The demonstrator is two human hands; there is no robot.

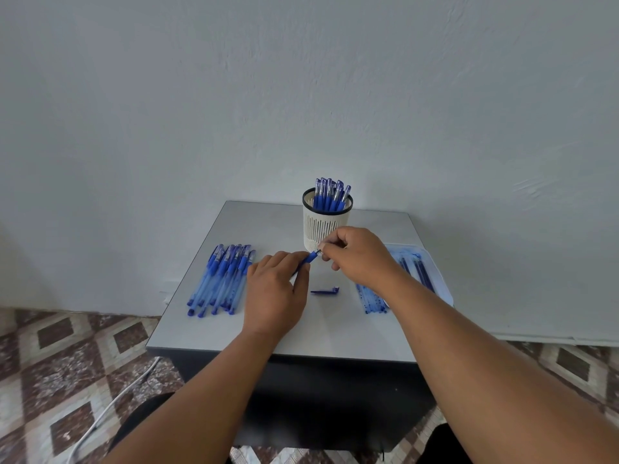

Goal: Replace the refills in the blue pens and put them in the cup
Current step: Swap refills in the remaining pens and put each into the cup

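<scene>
A blue pen (308,258) is held above the middle of the bench (328,333), slanting up from lower left to upper right, just in front of the cup (324,226). The left hand (275,289) has its grip curled round the barrel, most of which is hidden under the fingers. The right hand (356,254) pinches the pen's tip end (the small silvery part) between thumb and fingertips. On the bench just below the pen lies a loose blue cap (325,291), apart from both hands. The cup, white and slotted with a dark rim, stands at the back of the bench and holds a bunch of capped blue pens (331,194) upright. To the left lies a pile of blue pens (222,279) side by side. To the right, partly hidden by the right forearm, a row of refills (371,301) rests by a clear packet (418,267) with more inside. Patterned tile floor (67,363) surrounds the bench.
</scene>
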